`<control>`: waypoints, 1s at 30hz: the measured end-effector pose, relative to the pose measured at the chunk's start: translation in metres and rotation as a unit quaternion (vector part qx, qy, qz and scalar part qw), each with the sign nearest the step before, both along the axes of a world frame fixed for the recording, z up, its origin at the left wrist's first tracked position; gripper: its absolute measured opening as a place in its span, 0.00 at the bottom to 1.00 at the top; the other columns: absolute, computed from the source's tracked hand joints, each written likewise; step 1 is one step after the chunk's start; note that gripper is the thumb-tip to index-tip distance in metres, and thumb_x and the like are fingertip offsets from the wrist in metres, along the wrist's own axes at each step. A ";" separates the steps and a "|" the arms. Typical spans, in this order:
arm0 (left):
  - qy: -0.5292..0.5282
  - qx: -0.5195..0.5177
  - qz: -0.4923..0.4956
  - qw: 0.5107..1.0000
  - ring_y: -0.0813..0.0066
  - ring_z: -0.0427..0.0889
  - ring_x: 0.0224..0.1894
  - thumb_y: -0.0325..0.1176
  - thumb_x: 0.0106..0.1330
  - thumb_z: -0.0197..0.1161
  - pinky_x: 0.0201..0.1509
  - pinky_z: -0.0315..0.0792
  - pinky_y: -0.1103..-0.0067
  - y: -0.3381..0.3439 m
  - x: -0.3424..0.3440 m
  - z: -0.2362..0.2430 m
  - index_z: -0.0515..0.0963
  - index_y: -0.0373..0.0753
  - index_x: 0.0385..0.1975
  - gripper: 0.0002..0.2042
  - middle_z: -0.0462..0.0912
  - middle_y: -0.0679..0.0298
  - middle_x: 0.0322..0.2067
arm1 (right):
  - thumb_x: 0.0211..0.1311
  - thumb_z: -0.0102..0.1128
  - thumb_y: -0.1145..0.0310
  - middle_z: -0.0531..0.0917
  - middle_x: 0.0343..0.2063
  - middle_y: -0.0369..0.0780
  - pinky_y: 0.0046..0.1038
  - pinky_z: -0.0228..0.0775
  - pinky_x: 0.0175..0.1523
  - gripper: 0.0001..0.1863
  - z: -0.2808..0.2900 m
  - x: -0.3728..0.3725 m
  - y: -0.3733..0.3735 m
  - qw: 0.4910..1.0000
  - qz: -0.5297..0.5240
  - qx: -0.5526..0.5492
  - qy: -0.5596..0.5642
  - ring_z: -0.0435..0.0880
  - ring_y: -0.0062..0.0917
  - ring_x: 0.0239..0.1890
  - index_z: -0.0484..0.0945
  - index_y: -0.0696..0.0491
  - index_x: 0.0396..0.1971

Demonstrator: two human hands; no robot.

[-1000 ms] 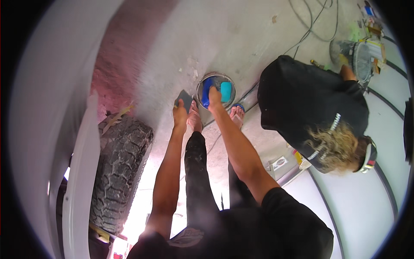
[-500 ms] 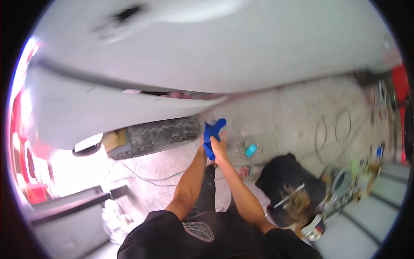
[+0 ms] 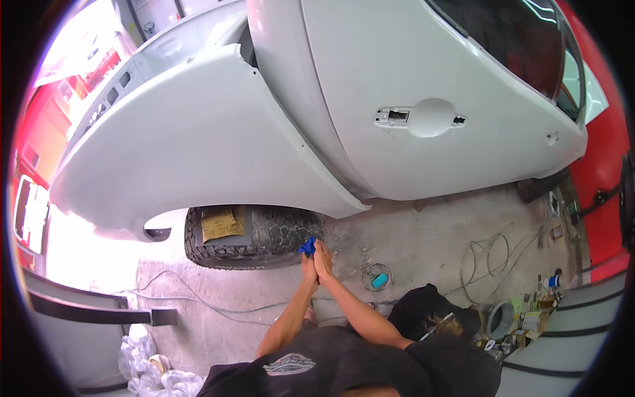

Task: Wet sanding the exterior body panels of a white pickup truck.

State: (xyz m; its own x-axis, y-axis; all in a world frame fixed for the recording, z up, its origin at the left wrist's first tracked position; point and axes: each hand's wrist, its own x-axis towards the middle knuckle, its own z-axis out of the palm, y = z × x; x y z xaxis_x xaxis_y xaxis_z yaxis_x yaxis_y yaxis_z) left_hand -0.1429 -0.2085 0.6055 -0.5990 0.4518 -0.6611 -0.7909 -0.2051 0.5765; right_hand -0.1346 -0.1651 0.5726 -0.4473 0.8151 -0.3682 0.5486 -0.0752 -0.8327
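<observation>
A crumpled blue cloth (image 3: pixel 307 247) is pressed between my two hands, held out in front of me near the end of the tyre (image 3: pixel 281 228). My left hand (image 3: pixel 308 267) grips it from below and on the left. Against its right side lies my right hand (image 3: pixel 322 259), palm toward the left one, fingers together. Most of the cloth is hidden by the hands; only a small bunch pokes out at the top. Beyond them stand a pale grey car fender (image 3: pixel 192 139) and a car door (image 3: pixel 397 79) with an opening at its handle.
Yellow sandpaper (image 3: pixel 223 225) lies on the tyre. A round container with a turquoise block (image 3: pixel 379 280) stands on the floor. At lower right a person in black (image 3: pixel 423 311) crouches by cans. Hoses (image 3: pixel 489 258) coil across the floor; plastic sheeting (image 3: pixel 142 360) lies lower left.
The view has swung up, showing more of the fender and door. The blue cloth, more spread out before, is now bunched smaller between my hands. The crouching person sits lower in view.
</observation>
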 end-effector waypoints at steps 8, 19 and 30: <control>0.360 -0.185 -0.245 0.881 0.64 0.79 0.61 0.35 0.80 0.48 0.59 0.76 0.70 -0.078 -0.090 0.025 0.65 0.39 0.74 0.24 0.81 0.53 0.58 | 0.69 0.52 0.49 0.85 0.39 0.39 0.39 0.79 0.47 0.16 0.045 -0.044 -0.021 0.783 -0.111 -0.544 0.281 0.85 0.34 0.39 0.81 0.45 0.39; 0.357 0.125 -0.032 0.925 0.64 0.74 0.66 0.35 0.83 0.43 0.66 0.77 0.65 -0.115 -0.106 0.255 0.67 0.33 0.70 0.21 0.73 0.54 0.65 | 0.73 0.60 0.62 0.81 0.24 0.37 0.21 0.67 0.22 0.07 0.337 -0.068 0.049 0.854 0.022 -0.214 0.473 0.78 0.19 0.21 0.80 0.50 0.39; 0.699 0.015 0.112 0.706 0.62 0.74 0.67 0.27 0.79 0.46 0.67 0.72 0.69 0.048 -0.137 0.443 0.70 0.32 0.67 0.20 0.74 0.47 0.64 | 0.49 0.74 0.56 0.76 0.58 0.47 0.45 0.62 0.71 0.22 0.654 -0.248 0.185 0.604 0.166 0.724 0.289 0.70 0.42 0.66 0.86 0.48 0.45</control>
